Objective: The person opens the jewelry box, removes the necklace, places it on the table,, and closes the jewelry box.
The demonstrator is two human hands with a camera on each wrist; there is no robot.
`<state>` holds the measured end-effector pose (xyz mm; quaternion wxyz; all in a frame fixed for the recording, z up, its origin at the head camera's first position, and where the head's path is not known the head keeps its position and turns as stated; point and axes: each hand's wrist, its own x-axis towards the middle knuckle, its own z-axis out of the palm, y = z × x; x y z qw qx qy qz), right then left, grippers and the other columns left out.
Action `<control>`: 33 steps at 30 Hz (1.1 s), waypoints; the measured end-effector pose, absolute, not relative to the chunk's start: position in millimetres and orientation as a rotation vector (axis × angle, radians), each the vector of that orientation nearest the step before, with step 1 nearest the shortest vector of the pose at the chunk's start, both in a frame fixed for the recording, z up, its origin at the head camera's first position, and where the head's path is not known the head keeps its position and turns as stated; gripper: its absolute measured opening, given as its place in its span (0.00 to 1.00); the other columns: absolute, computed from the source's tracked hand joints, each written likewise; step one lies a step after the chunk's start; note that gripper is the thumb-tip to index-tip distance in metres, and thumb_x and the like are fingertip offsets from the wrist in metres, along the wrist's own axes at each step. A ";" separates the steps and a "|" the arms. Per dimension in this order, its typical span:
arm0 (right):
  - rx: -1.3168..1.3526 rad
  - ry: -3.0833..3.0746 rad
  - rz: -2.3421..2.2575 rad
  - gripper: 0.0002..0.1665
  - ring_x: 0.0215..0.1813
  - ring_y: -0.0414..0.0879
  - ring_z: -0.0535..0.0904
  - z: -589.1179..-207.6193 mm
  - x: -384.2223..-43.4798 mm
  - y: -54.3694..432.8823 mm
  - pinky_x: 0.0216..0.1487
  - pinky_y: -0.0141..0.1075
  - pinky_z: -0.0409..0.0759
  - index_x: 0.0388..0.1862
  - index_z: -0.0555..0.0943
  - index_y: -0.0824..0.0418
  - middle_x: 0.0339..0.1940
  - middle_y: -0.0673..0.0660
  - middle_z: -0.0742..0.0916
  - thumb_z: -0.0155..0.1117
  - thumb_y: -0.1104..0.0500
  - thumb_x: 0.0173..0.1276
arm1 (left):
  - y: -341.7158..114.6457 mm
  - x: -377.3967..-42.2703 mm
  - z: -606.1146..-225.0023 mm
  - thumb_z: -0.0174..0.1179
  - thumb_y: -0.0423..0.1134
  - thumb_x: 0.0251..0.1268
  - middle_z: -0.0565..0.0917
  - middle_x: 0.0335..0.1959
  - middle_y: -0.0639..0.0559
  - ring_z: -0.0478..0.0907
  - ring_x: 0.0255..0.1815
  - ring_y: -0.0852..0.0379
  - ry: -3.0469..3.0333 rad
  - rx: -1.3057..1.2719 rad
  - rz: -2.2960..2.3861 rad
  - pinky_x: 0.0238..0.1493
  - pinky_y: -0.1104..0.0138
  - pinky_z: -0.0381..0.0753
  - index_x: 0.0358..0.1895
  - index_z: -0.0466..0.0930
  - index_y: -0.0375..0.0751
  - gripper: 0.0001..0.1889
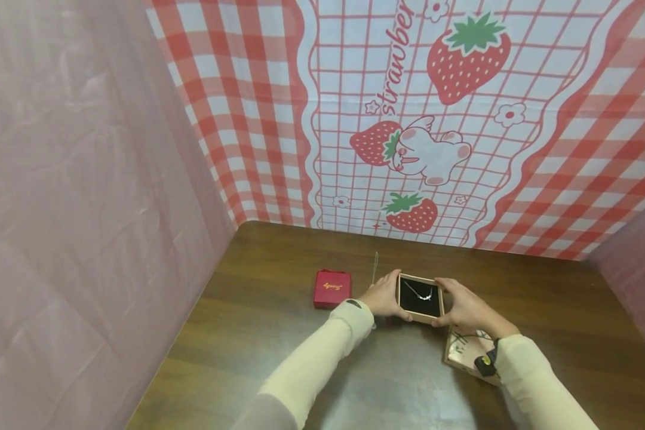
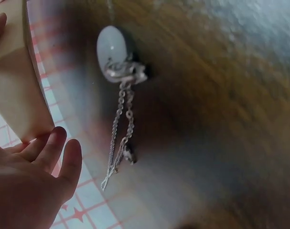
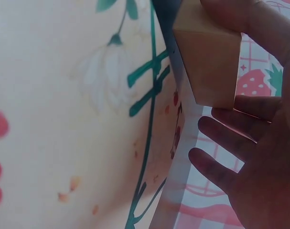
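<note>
Between both hands is a small square jewelry box (image 1: 419,318) with a black lining, tan on the outside. A silver necklace (image 1: 423,297) lies in a curve on the lining. My left hand (image 1: 383,295) grips the box's left side, thumb at the near corner and fingers toward the far one. On the opposite side my right hand (image 1: 466,309) holds it the same way; in the right wrist view the thumb and fingertips meet the tan box wall (image 3: 214,67). Beside the left hand, a silver chain (image 2: 117,119) with a white oval pendant (image 2: 112,50) lies on the table.
A red box (image 1: 332,289) with gold lettering sits left of the left hand. Under the right wrist lies a floral-printed box lid or box (image 1: 462,352) on the brown wooden table (image 1: 247,334). A strawberry-print cloth (image 1: 344,173) hangs behind the far edge, with pink fabric (image 1: 86,209) at the left.
</note>
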<state>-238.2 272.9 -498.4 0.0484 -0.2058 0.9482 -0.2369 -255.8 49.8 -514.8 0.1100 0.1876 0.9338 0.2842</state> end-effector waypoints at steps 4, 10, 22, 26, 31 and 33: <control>-0.629 2.877 -0.703 0.65 0.60 0.68 0.73 -500.8 -240.1 273.3 0.59 0.63 0.72 0.67 0.64 0.76 0.61 0.74 0.75 0.84 0.47 0.35 | 51.8 -256.1 -519.5 0.80 0.53 0.36 0.72 0.69 0.48 0.68 0.70 0.53 2.746 0.527 0.811 0.71 0.57 0.67 0.76 0.51 0.45 0.61; -0.603 2.851 -0.676 0.66 0.61 0.68 0.73 -506.9 -241.2 274.2 0.61 0.63 0.71 0.68 0.63 0.76 0.62 0.75 0.74 0.84 0.46 0.34 | 54.2 -255.8 -524.2 0.80 0.54 0.35 0.74 0.68 0.51 0.70 0.68 0.54 2.762 0.528 0.741 0.69 0.59 0.68 0.75 0.54 0.46 0.60; -0.593 2.874 -0.647 0.66 0.57 0.65 0.76 -512.6 -241.9 275.0 0.58 0.61 0.74 0.66 0.64 0.75 0.58 0.72 0.77 0.85 0.45 0.32 | 55.0 -256.6 -524.4 0.81 0.53 0.33 0.76 0.65 0.53 0.71 0.67 0.56 2.758 0.522 0.724 0.66 0.63 0.70 0.73 0.55 0.48 0.59; -0.579 2.872 -0.649 0.66 0.56 0.65 0.76 -512.9 -241.7 274.8 0.57 0.61 0.74 0.66 0.64 0.74 0.58 0.72 0.76 0.86 0.46 0.31 | 52.7 -256.5 -524.8 0.80 0.54 0.36 0.74 0.67 0.51 0.69 0.68 0.55 2.720 0.539 0.752 0.67 0.62 0.69 0.74 0.53 0.47 0.59; -0.558 2.859 -0.650 0.66 0.58 0.67 0.75 -512.3 -240.4 273.9 0.58 0.62 0.74 0.66 0.63 0.74 0.60 0.73 0.75 0.86 0.47 0.32 | 49.8 -257.0 -525.6 0.79 0.55 0.39 0.73 0.68 0.50 0.68 0.69 0.55 2.685 0.551 0.783 0.69 0.61 0.66 0.75 0.52 0.47 0.59; -0.554 2.856 -0.651 0.66 0.59 0.67 0.75 -511.8 -239.9 273.6 0.58 0.62 0.73 0.67 0.63 0.74 0.60 0.73 0.75 0.86 0.47 0.32 | 49.6 -257.3 -526.0 0.79 0.55 0.39 0.74 0.67 0.50 0.69 0.68 0.55 2.681 0.545 0.797 0.69 0.62 0.67 0.75 0.53 0.48 0.58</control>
